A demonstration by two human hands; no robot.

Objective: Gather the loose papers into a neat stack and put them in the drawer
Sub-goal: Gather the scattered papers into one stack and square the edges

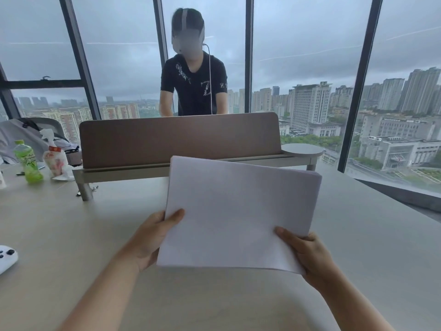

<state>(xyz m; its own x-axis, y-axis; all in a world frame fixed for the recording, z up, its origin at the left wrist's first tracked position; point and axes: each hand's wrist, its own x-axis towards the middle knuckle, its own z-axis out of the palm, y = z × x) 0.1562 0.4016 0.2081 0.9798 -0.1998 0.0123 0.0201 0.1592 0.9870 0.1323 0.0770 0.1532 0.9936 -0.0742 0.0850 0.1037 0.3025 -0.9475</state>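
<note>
A stack of white papers (238, 211) is held up above the pale desk (71, 223), its sheets lined up fairly evenly. My left hand (152, 237) grips the stack's left edge, thumb on top of the sheets. My right hand (307, 254) grips the lower right corner, thumb lying across the top sheet. The fingers of both hands are hidden under the paper. No drawer is in view.
A brown divider screen (179, 139) on a grey shelf crosses the desk's far side, with a person standing behind it. A green bottle (28, 161) and a snack bag (56, 161) stand at far left. A white game controller (6, 258) lies at the left edge.
</note>
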